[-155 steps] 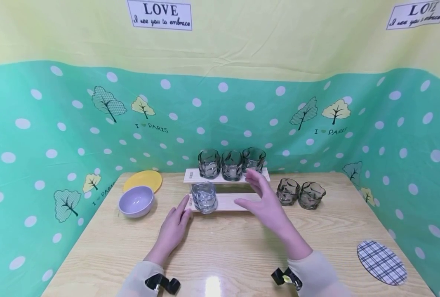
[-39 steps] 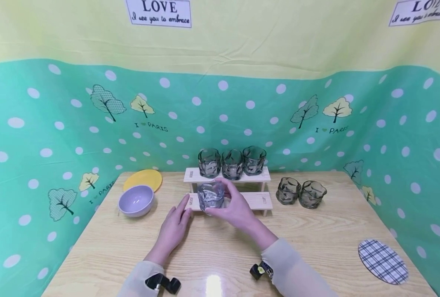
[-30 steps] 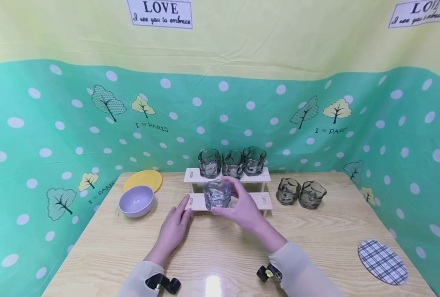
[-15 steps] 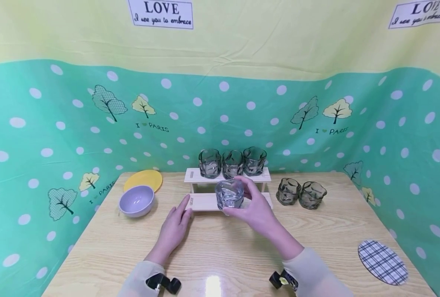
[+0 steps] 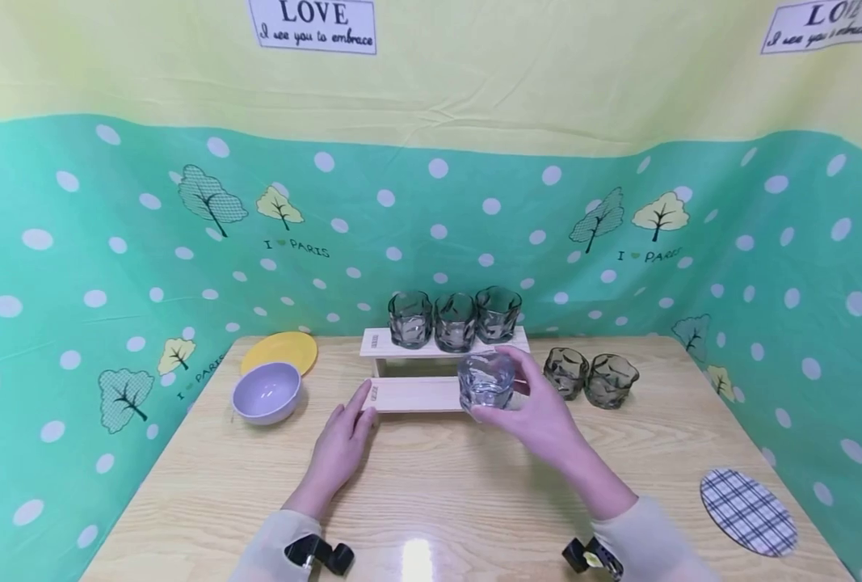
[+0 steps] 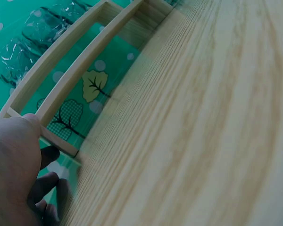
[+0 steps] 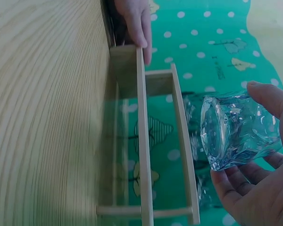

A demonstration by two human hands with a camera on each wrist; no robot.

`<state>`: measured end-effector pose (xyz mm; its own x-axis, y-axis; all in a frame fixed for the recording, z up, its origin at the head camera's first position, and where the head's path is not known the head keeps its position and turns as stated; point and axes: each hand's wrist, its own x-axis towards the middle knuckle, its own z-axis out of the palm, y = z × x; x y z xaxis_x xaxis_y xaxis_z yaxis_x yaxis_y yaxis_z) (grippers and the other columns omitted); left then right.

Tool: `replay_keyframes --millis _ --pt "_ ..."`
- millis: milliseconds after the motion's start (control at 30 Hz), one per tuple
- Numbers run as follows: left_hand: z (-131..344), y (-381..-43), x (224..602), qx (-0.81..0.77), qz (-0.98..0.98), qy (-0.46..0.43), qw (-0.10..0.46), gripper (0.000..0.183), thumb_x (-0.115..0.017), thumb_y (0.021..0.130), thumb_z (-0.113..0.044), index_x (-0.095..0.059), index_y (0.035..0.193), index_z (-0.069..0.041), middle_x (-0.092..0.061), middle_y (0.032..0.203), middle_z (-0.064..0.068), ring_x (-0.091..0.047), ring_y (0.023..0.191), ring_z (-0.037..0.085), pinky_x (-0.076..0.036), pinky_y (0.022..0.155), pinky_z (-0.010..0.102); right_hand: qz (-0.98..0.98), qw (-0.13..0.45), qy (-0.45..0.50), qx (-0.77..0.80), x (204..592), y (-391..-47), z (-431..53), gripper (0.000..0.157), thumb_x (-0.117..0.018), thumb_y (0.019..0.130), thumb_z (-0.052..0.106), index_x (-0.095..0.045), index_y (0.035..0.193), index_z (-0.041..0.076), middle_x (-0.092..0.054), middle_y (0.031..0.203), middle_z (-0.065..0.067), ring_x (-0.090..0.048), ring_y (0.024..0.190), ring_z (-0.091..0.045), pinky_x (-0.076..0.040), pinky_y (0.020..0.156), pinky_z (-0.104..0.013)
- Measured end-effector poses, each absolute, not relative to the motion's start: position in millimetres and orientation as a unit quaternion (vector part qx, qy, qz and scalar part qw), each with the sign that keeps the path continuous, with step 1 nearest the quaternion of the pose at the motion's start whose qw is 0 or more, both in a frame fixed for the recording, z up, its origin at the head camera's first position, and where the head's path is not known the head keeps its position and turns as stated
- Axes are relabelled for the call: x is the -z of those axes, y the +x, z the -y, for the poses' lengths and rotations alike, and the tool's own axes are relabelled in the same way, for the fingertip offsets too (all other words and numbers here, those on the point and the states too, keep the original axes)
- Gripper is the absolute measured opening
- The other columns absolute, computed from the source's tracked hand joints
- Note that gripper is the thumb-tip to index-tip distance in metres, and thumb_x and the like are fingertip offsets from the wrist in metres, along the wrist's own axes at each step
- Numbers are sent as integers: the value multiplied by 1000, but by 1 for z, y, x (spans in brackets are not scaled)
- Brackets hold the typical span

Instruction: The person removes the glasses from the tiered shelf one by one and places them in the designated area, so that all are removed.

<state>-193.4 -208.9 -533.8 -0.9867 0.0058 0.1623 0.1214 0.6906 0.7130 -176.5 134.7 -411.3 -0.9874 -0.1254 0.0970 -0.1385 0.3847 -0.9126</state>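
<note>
My right hand [image 5: 540, 416] grips a clear, wavy-sided drinking glass [image 5: 485, 380] between thumb and fingers. The glass is over the right part of the lower step of a pale wooden two-step rack [image 5: 416, 394]. In the right wrist view a gap shows between the base of the glass [image 7: 240, 132] and the lower board [image 7: 144, 141]. At the rack's left end rests my left hand [image 5: 339, 444], index finger straight along the end and thumb at the front corner. Smoky grey glasses [image 5: 455, 323] stand in a row on the upper step.
Two brownish smoky glasses [image 5: 611, 381] stand right of the rack, near my right hand. To the left are a lilac bowl [image 5: 267, 394] and a yellow plate [image 5: 281, 351]. A checked oval mat [image 5: 748, 512] lies at the front right. A polka-dot cloth hangs behind the table.
My right hand has reached left, taken hold of the clear glass at the lower step's left end, and carried it rightward along the step. My left hand has stayed at the rack's end.
</note>
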Motion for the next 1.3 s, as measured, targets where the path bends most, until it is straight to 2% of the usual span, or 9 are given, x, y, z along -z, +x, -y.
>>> replay_keyframes --millis 300,533,933,1033,1133,1200,1300 --pt "209 -194 533 393 917 -29 65 58 -47 120 -40 -35 175 -27 -50 168 14 -30 158 58 -27 128 73 851 20 62 -520 407 -170 -167 110 -100 80 47 -39 169 29 -53 158 -20 -53 145 -51 -49 116 -67" --pt "209 -195 534 395 915 -39 70 58 -47 120 -39 -35 175 -27 -50 168 13 -32 159 55 -24 131 69 860 30 46 -507 406 -166 -182 109 -100 80 49 -39 169 30 -55 155 -18 -56 139 -48 -55 109 -65" --pt "211 -194 536 393 917 -31 63 58 -45 120 -42 -34 176 -29 -49 169 13 -30 158 58 -27 128 74 860 52 39 -506 405 -166 -206 114 -98 85 44 -31 173 19 -48 159 -28 -51 145 -53 -42 123 -63" --pt "211 -195 535 396 916 -29 59 58 -44 120 -42 -33 176 -31 -48 170 12 -29 158 58 -26 128 74 866 57 29 -496 404 -165 -214 115 -98 85 45 -29 174 18 -45 161 -30 -50 146 -54 -41 124 -63" --pt "211 -195 535 399 915 -26 55 58 -46 120 -42 -33 176 -32 -47 170 11 -29 159 57 -26 128 74 876 66 18 -477 402 -164 -223 116 -97 87 46 -27 175 19 -43 163 -31 -51 142 -55 -45 119 -67" --pt "211 -196 535 399 915 -32 57 58 -47 120 -40 -33 176 -31 -48 170 12 -30 159 56 -26 129 72 880 74 12 -468 402 -164 -230 116 -96 88 45 -25 176 20 -43 163 -31 -53 139 -55 -48 115 -69" --pt "211 -197 536 399 914 -38 61 58 -48 120 -39 -34 176 -29 -50 168 13 -31 159 55 -26 130 70 878 87 9 -470 402 -163 -242 116 -96 88 42 -25 176 18 -44 162 -31 -52 141 -56 -47 117 -70"
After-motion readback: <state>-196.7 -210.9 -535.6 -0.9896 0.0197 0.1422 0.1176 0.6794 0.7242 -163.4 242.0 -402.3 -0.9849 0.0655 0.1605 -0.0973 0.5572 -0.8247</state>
